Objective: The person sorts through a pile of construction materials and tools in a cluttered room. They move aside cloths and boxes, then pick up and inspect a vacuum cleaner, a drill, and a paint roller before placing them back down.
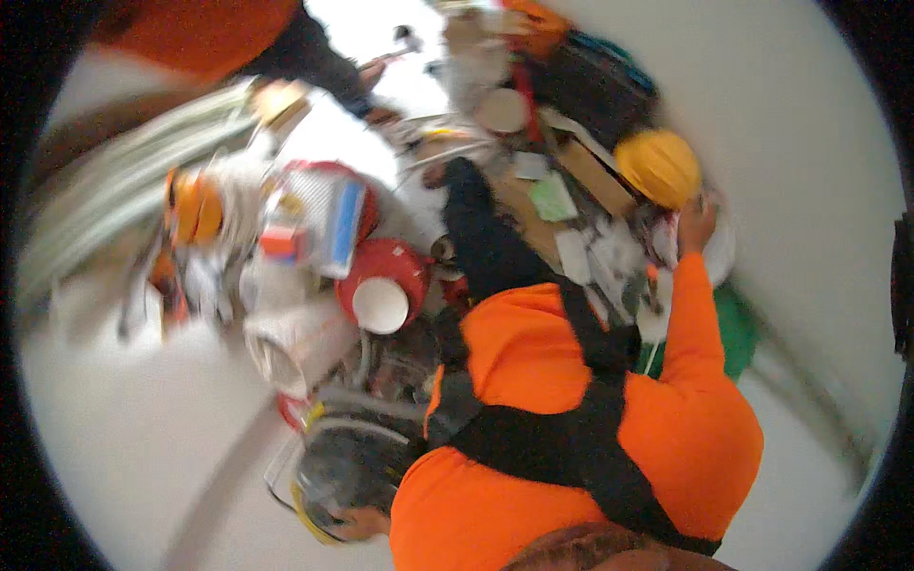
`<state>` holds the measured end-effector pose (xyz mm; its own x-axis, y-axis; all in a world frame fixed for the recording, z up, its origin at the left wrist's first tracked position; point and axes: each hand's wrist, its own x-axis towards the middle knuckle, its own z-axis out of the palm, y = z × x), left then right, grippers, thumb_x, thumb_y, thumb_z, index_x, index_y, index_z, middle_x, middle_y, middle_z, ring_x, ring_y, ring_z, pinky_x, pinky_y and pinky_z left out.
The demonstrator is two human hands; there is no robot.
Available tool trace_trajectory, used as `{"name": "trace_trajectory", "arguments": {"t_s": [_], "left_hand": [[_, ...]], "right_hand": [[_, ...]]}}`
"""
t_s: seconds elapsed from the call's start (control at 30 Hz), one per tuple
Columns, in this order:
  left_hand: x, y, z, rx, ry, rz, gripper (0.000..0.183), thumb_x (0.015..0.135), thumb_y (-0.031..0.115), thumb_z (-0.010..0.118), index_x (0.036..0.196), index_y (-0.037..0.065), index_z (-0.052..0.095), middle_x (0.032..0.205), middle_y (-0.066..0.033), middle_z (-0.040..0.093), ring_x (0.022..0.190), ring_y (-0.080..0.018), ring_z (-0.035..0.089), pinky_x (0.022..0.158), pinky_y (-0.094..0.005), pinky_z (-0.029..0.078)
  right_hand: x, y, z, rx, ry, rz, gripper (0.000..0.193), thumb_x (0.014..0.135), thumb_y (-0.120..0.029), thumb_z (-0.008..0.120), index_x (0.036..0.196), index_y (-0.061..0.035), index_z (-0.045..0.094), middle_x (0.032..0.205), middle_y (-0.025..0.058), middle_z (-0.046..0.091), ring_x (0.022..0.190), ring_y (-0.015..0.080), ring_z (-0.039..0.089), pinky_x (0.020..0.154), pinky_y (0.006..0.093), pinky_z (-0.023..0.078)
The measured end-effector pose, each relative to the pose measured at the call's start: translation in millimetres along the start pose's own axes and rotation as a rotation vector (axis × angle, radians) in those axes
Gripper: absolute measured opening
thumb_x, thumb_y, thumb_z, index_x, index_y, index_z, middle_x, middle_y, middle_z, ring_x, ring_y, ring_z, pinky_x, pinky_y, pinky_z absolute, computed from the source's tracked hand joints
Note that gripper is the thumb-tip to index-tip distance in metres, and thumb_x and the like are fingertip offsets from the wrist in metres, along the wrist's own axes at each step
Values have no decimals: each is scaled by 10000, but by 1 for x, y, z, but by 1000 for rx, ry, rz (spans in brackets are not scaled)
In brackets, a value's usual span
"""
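Note:
Motion blurs the whole picture. My left hand (pixel 360 523) is at the lower left, its fingers closed at the yellow edge of a dark grey container (pixel 347 466). My right hand (pixel 698 226) reaches out to the right, beside a round yellow hard hat (pixel 659 168). A white, rounded thing (pixel 721 243), perhaps a bag or bucket, lies right against that hand. Its fingers are too smeared to show whether they grip anything. My orange sleeves and black straps fill the lower middle.
Left of my leg stand a red bucket (pixel 405 271), a white roll (pixel 297 347) and a box with blue edging (pixel 343 224). Long pale pipes (pixel 143 171) lie at far left. Another person's dark trouser leg (pixel 309 62) is at the top. A wall (pixel 790 124) rises on the right.

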<state>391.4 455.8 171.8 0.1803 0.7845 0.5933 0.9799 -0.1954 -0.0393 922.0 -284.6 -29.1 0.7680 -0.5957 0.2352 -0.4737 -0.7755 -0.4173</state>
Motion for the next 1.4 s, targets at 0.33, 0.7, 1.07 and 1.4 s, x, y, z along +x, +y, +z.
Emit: {"name": "trace_trajectory", "arguments": {"t_s": [0.33,0.7,1.07,1.4], "left_hand": [[-31,9,-14,120,-96,-177,684,1009,458,431,1389,-109,393,1446,-312,373,1355,-425,364,1133,-482,287],[-22,0,-31,265,-323,-190,852,952,628,333,1455,-58,304,1497,-261,334,1404,-385,316,1153,-488,263],[-10,62,7,-73,-153,-748,881,927,701,123,1521,59,232,1553,-201,266,1439,-390,232,1184,-560,134],[-23,40,-29,-276,100,-907,707,956,560,377,1443,50,327,1512,-146,347,1388,-302,343,1140,-492,233]], "right_hand": [[-201,-403,178,282,-1318,-1250,222,880,-189,625,1039,-44,678,958,154,681,924,302,641,860,387,495],[-298,-190,523,-127,-2029,-1594,382,911,-403,615,1085,-76,709,765,64,679,656,161,633,579,329,513],[-378,-22,510,-1001,-2253,-1804,458,881,-361,586,1228,-65,623,1173,171,653,1086,350,624,933,414,501],[-405,-69,398,-929,-1981,-556,443,915,-247,550,1312,-51,534,1288,223,576,1171,344,580,949,430,494]]}}
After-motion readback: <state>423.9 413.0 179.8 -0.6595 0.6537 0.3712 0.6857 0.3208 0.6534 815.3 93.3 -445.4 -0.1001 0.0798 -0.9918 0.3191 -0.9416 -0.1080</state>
